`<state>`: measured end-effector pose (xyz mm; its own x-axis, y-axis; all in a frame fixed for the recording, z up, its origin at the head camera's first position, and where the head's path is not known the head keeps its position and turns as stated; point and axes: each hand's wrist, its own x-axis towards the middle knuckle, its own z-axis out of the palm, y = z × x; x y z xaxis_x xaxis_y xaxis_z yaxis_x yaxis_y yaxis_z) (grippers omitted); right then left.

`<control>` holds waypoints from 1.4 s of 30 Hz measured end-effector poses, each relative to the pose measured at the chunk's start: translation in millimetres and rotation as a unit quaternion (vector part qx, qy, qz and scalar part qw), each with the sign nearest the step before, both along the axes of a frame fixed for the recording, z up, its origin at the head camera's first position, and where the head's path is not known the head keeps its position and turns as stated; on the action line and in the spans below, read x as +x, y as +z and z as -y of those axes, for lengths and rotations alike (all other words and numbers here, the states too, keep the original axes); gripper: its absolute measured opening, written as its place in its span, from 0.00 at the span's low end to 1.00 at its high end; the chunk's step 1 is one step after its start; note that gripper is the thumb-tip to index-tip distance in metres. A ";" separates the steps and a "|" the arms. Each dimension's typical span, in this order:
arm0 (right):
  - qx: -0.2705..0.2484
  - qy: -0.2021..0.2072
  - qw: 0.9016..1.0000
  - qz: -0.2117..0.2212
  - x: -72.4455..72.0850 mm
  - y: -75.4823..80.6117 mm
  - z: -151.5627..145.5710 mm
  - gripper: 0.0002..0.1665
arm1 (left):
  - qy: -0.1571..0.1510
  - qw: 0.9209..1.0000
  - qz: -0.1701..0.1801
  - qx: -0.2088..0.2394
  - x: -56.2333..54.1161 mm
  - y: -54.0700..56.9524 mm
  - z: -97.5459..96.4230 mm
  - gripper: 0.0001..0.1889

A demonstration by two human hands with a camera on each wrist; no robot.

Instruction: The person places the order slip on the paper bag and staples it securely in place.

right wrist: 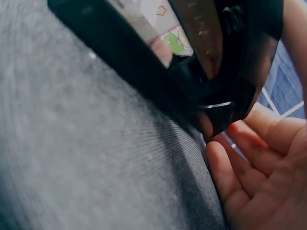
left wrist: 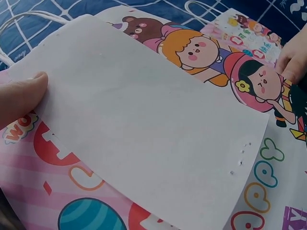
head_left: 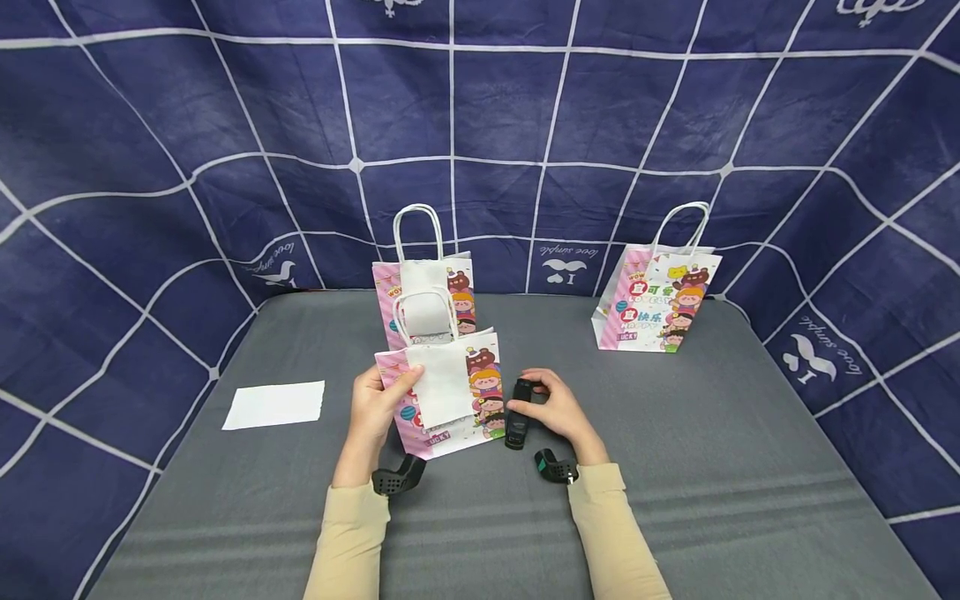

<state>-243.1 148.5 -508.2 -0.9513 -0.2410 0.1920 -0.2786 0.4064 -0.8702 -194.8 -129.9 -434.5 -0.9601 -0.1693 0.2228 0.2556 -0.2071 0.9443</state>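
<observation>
Your left hand (head_left: 373, 407) pinches the white paper (head_left: 444, 392) against the gift bag (head_left: 486, 396), thumb in front; your right hand (head_left: 558, 408) grips the black stapler (head_left: 517, 423) just beside it. The bag should be light and crease easily, so hold it by its side edge; the stapler is likely stiff and heavier. Over the grey worktop (head_left: 720, 467), the tilted bag shows pink stripes and cartoon faces.

Front middle you've got a pink-and-white printed paper bag (head_left: 486, 383) with a white rectangular paper sheet (head_left: 444, 392) against its face. Second pink-and-white paper bag (head_left: 460, 287) is behind it, third pink-and-white paper bag (head_left: 651, 304) back right. Long black stapler (head_left: 517, 427) just right of the front one, flat white paper rectangle (head_left: 274, 406) off left on the grey cloth-covered table (head_left: 720, 467).
</observation>
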 end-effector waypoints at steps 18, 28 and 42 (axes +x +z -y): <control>-0.130 0.087 0.985 0.074 16.3 35.7 1.1 0.35 | -0.016 0.998 -0.057 -0.011 -31.5 -61.8 13.2 0.12; -0.155 0.070 0.984 0.057 18.4 52.7 -1.2 0.46 | -0.001 0.999 -0.038 0.013 -0.5 -0.9 -9.9 0.08; -0.151 0.053 0.987 -0.014 26.8 85.2 -6.0 0.48 | -0.008 1.000 0.017 0.009 3.5 8.9 -17.5 0.05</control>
<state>-216.4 154.5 -423.0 -0.9170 -0.2660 0.2972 -0.3320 0.0962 -0.9383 -191.3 -112.5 -425.6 -0.9698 -0.1566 0.1871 0.2199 -0.2281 0.9485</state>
